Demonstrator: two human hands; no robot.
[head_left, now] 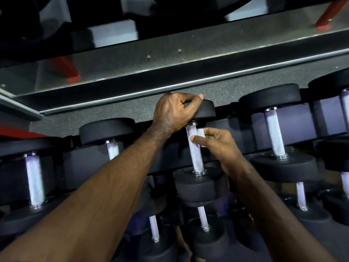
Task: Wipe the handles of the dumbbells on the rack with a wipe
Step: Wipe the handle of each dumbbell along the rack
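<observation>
— Where is the wipe?
— The small white wipe (200,133) is pinched in the fingers (211,131) of the right hand (217,141), pressed against the upper part of the metal handle (194,150) of the middle dumbbell (196,184).
— And the left hand?
— The left hand (173,112) has its fingers curled over the far black head (204,110) of that same dumbbell, gripping its edge.
— Where does the dumbbell sit?
— On the rack (236,129), in a row with other dumbbells on both sides and more on a lower tier. A mirror (132,61) runs behind the grey floor (113,108).
</observation>
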